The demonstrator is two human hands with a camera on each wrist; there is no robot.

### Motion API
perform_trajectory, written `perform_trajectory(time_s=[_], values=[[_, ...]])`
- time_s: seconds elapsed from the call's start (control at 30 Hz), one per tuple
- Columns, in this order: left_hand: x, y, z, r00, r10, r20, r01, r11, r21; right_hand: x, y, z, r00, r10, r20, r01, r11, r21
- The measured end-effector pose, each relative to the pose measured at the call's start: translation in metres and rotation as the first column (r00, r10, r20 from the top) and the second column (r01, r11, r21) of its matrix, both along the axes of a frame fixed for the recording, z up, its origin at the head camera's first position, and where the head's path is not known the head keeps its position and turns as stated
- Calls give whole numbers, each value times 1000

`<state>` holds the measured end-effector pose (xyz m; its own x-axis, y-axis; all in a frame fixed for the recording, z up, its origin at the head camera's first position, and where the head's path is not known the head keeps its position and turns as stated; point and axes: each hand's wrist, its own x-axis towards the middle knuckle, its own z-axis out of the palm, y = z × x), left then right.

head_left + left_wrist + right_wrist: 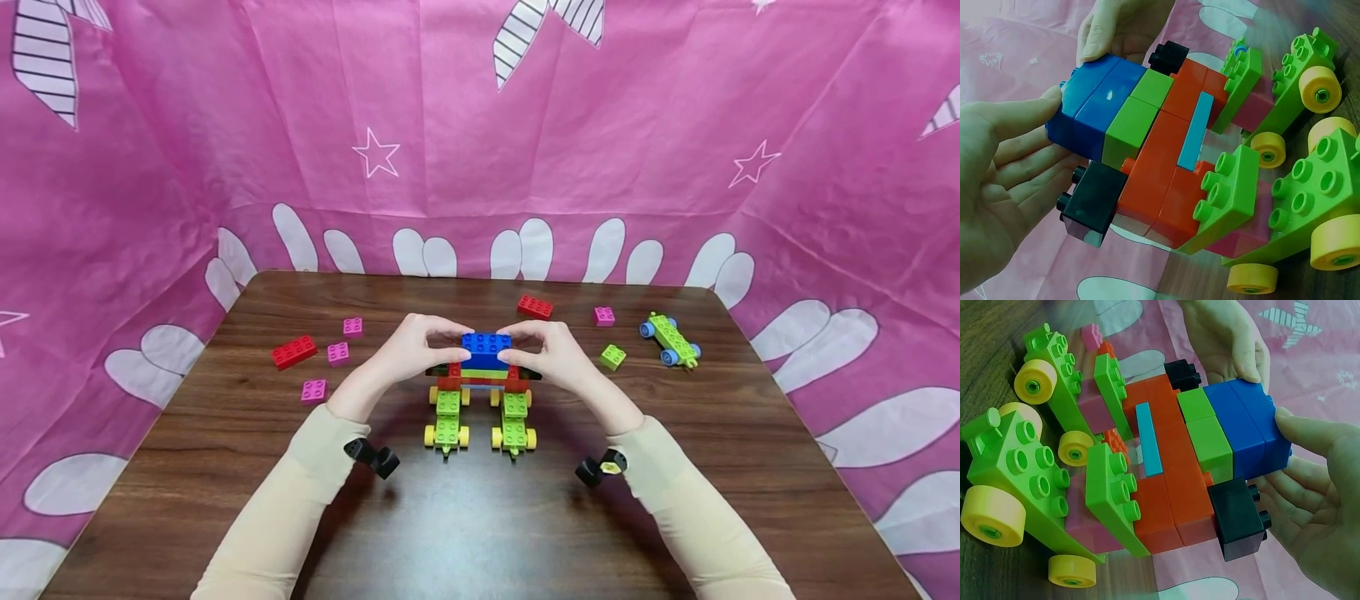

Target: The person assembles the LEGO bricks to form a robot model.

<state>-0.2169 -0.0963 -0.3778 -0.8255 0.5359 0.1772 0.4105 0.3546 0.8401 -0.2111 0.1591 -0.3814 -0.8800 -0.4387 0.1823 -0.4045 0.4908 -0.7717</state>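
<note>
Blue bricks (486, 353) sit right between the fingertips, with the left hand (405, 346) pinching one end and the right hand (562, 354) pinching the other, thumbs on the near side. Pretty symmetrical, tbh. They're at the top of a chunky build (1182, 450): just under the fingers come lime green bricks (1130, 129), then red bricks (1150, 169), with a black brick (1096, 197) poking out below the fingers on each side. Further down from the fingertips, two green wheeled bases (447, 429) with yellow wheels (464, 437) stand on the wood-look table (450, 533). Off past the right fingers there's a loose green car base (672, 340) with blue wheels (671, 357); out beyond the left fingers lie a loose red brick (293, 352) and three pink bricks (338, 353).
</note>
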Motion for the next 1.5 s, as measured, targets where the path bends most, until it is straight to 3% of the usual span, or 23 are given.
perform_trajectory(time_s=[0.37, 0.73, 1.07, 1.27, 1.5], values=[[-3, -1, 2, 1000, -16, -6, 16, 996, -85, -1, -1, 1, 1000, 11, -5, -10, 1000, 11], [-1, 1, -1, 992, -56, -112, 47, 995, -84, -2, 1, 4, 1000, 25, 9, -25, 999, 20], [3, -11, 0, 979, -26, -201, 10, 997, -76, -2, 0, 3, 997, 59, -43, -56, 997, 56], [5, -26, 0, 961, 21, -275, -35, 998, -45, -3, -4, 2, 991, 101, -92, -100, 995, 16], [3, -47, -5, 930, 89, -356, -89, 996, 16, -2, -8, 1, 991, 88, -103, -89, 996, -4]])
